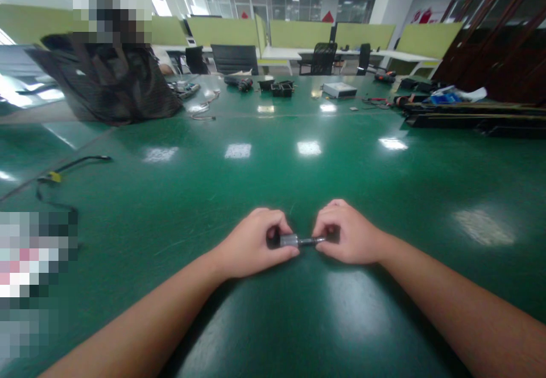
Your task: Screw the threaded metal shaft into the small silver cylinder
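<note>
Metal cylinder (289, 240) with thin shaft (310, 241) spans left hand (260, 241) and right hand (347, 235), each pinching an end.

Metal piece (290, 240) partly hidden by left hand (258, 241) and right hand (350, 233), forearms (170, 301) cut off

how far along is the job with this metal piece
Looks done: the silver cylinder and thin shaft are lined up, seemingly joined. In hand: left hand grips the cylinder, right hand the shaft. Left: neither end is released; whether any fastening remains can't be told.
</note>
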The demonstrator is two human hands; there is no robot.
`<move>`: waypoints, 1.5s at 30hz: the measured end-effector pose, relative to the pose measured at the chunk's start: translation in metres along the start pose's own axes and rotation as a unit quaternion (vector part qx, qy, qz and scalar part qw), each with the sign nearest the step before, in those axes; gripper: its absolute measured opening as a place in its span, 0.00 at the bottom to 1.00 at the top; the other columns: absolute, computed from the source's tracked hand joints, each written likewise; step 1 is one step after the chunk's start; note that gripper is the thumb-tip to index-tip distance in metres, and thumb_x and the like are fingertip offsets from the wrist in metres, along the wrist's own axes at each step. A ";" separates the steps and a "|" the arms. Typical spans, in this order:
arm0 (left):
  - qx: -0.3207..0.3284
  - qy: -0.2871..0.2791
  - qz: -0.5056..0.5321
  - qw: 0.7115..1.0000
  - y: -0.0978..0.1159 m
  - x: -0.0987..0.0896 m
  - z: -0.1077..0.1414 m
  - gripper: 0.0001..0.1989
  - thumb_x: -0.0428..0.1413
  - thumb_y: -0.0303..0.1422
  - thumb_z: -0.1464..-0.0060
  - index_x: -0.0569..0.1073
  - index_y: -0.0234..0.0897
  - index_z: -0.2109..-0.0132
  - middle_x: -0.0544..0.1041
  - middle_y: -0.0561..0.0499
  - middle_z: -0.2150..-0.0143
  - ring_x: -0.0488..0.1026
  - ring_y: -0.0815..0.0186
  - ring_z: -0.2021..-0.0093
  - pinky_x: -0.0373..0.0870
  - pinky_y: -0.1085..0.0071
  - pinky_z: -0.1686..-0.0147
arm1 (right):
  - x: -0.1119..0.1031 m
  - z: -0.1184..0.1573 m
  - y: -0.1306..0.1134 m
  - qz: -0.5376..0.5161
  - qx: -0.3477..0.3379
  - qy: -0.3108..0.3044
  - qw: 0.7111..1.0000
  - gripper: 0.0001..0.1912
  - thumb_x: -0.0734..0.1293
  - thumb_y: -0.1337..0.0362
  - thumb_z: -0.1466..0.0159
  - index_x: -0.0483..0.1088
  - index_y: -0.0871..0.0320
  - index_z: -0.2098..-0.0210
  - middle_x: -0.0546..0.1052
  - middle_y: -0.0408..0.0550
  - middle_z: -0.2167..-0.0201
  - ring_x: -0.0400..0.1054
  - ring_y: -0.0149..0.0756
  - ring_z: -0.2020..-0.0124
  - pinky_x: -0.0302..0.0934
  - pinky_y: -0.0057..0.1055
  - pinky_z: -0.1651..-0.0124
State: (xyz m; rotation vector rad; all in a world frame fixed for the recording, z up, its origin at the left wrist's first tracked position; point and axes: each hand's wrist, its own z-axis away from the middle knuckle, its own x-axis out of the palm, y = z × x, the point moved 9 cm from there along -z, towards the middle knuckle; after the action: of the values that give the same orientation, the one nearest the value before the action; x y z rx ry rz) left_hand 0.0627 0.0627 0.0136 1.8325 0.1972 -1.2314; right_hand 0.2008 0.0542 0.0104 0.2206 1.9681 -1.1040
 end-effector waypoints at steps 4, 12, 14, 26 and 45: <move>-0.002 -0.001 -0.001 1.000 0.000 0.000 0.000 0.13 0.64 0.42 0.47 0.74 0.38 0.64 0.75 0.53 0.67 0.69 0.65 0.66 0.62 0.68 0.61 | -0.006 0.003 0.008 0.003 0.009 -0.021 1.000 0.03 0.72 0.68 0.47 0.73 0.57 0.73 0.76 0.39 0.74 0.71 0.33 0.68 0.51 0.40 0.46; -0.004 -0.001 0.003 1.000 0.001 -0.001 0.000 0.13 0.64 0.43 0.47 0.75 0.38 0.64 0.75 0.53 0.68 0.69 0.65 0.67 0.63 0.68 0.62 | -0.013 0.008 0.026 0.015 0.036 -0.036 0.999 0.02 0.70 0.67 0.46 0.73 0.57 0.72 0.76 0.39 0.74 0.70 0.32 0.71 0.52 0.42 0.45; 0.000 0.000 0.003 1.000 0.002 -0.001 0.000 0.13 0.64 0.43 0.47 0.75 0.38 0.64 0.75 0.53 0.68 0.69 0.65 0.67 0.63 0.68 0.62 | -0.012 0.007 0.023 0.014 0.032 -0.039 0.999 0.02 0.70 0.67 0.46 0.73 0.57 0.72 0.76 0.39 0.74 0.71 0.33 0.70 0.52 0.42 0.45; 0.002 0.007 -0.002 1.000 0.004 -0.003 -0.001 0.13 0.65 0.41 0.48 0.74 0.37 0.65 0.74 0.53 0.69 0.69 0.66 0.68 0.63 0.69 0.63 | 0.002 0.002 -0.004 0.003 0.001 0.003 1.000 0.06 0.72 0.68 0.44 0.76 0.56 0.66 0.78 0.42 0.70 0.72 0.36 0.65 0.55 0.39 0.51; 0.017 0.005 -0.001 1.000 0.010 -0.006 -0.001 0.09 0.64 0.36 0.48 0.75 0.38 0.62 0.74 0.55 0.69 0.70 0.66 0.68 0.63 0.69 0.62 | 0.010 -0.001 -0.014 -0.026 -0.001 0.015 1.000 0.08 0.73 0.70 0.41 0.76 0.55 0.62 0.79 0.41 0.68 0.72 0.33 0.66 0.57 0.36 0.53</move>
State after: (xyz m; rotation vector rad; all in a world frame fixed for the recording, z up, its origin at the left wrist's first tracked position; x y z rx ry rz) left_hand 0.0667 0.0595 0.0244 1.8688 0.1835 -1.2341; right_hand 0.1865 0.0446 0.0114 0.1873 2.0103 -1.1382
